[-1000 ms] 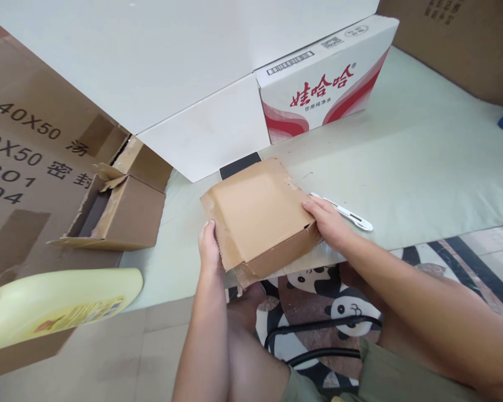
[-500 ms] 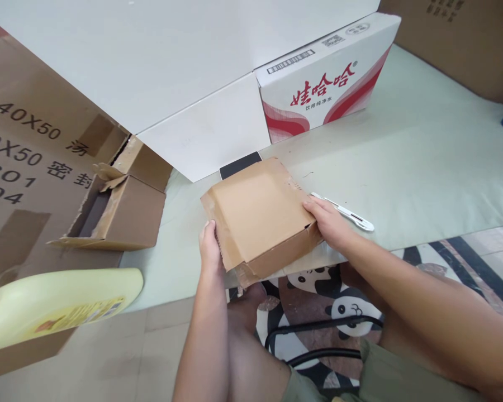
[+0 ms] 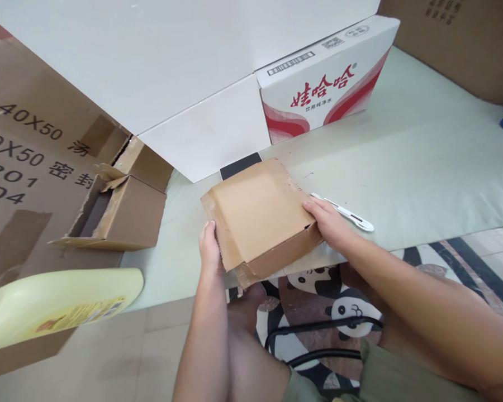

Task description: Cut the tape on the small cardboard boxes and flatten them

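Note:
A small brown cardboard box [image 3: 257, 215] with torn flaps rests on the pale green mat [image 3: 423, 167] at its near edge. My left hand [image 3: 209, 248] grips the box's left side, fingers pressed against it. My right hand [image 3: 327, 223] holds the box's right corner. A white utility knife [image 3: 352, 219] lies on the mat just beyond my right hand. A dark flat object [image 3: 240, 165] shows behind the box.
An open torn brown box [image 3: 117, 212] sits to the left. A large white box [image 3: 163, 78] and a red-and-white printed carton [image 3: 322, 84] stand behind. A pale yellow bottle [image 3: 54, 304] lies at lower left. Big brown cartons [image 3: 20, 145] flank the scene.

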Demonstrator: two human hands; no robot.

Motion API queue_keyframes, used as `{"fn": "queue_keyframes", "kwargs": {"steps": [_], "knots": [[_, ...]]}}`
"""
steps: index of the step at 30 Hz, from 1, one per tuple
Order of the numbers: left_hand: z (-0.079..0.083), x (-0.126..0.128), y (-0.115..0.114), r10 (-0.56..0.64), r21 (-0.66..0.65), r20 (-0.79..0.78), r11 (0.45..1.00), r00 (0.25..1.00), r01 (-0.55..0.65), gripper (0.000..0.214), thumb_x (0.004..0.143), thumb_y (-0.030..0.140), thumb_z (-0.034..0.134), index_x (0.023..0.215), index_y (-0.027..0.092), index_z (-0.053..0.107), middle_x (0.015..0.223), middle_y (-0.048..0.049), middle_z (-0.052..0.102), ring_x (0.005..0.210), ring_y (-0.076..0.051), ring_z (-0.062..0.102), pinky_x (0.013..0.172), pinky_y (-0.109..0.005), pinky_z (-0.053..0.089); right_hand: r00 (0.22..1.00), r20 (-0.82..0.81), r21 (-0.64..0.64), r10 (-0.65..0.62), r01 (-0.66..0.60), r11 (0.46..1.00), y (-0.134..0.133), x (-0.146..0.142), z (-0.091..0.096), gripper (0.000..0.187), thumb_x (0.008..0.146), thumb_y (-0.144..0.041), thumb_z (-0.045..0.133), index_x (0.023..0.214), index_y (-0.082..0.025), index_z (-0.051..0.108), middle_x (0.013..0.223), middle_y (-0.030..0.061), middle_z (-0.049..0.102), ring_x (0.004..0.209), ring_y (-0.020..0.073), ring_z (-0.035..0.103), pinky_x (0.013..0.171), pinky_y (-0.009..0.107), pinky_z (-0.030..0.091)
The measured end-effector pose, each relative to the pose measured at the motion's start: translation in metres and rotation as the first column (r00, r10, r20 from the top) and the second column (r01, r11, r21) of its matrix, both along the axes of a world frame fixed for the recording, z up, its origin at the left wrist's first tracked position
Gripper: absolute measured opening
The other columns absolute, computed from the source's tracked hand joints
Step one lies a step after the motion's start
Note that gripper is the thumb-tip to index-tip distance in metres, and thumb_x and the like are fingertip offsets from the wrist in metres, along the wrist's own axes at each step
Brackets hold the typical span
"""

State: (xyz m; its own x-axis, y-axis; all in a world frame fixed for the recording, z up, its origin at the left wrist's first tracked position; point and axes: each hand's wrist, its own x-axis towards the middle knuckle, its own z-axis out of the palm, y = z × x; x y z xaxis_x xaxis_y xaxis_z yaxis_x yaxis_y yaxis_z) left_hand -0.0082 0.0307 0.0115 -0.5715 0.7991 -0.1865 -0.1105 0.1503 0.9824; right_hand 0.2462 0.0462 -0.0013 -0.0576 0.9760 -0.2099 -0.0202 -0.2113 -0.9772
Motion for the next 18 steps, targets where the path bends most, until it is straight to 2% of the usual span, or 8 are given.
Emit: {"fn": "queue_keyframes", "kwargs": {"steps": [8,18], "knots": [[0.0029,0.0017,0.0014,0.005,0.014,0.007,1.000,1.000,-0.006,0.033,0.059,0.049,0.067,0.067,0.019,0.054,0.063,0.0025,0.055,0.060,-0.014,0.051,0.056,-0.026,0.042,1.000,0.008,-0.005,0.000,0.000,1.000,0.0008,0.0004,-0.0028,0.025,0.083,-0.049,0.050,0.078,-0.026,0.061,0.087,0.0017,0.065,0.089,0.0252,0.058,0.085,0.039,0.043],[0.0039,0.0021,0.0000,0.002,0.005,-0.012,1.000,1.000,-0.002,0.036,0.059,0.050,0.068,0.065,0.020,0.051,0.062,0.0027,0.053,0.060,-0.014,0.051,0.056,-0.027,0.041,1.000,0.028,-0.009,-0.001,0.001,1.000,-0.0002,0.0003,0.0022,0.024,0.083,-0.047,0.049,0.079,-0.027,0.061,0.090,0.0021,0.066,0.093,0.0257,0.058,0.089,0.040,0.042]]}}
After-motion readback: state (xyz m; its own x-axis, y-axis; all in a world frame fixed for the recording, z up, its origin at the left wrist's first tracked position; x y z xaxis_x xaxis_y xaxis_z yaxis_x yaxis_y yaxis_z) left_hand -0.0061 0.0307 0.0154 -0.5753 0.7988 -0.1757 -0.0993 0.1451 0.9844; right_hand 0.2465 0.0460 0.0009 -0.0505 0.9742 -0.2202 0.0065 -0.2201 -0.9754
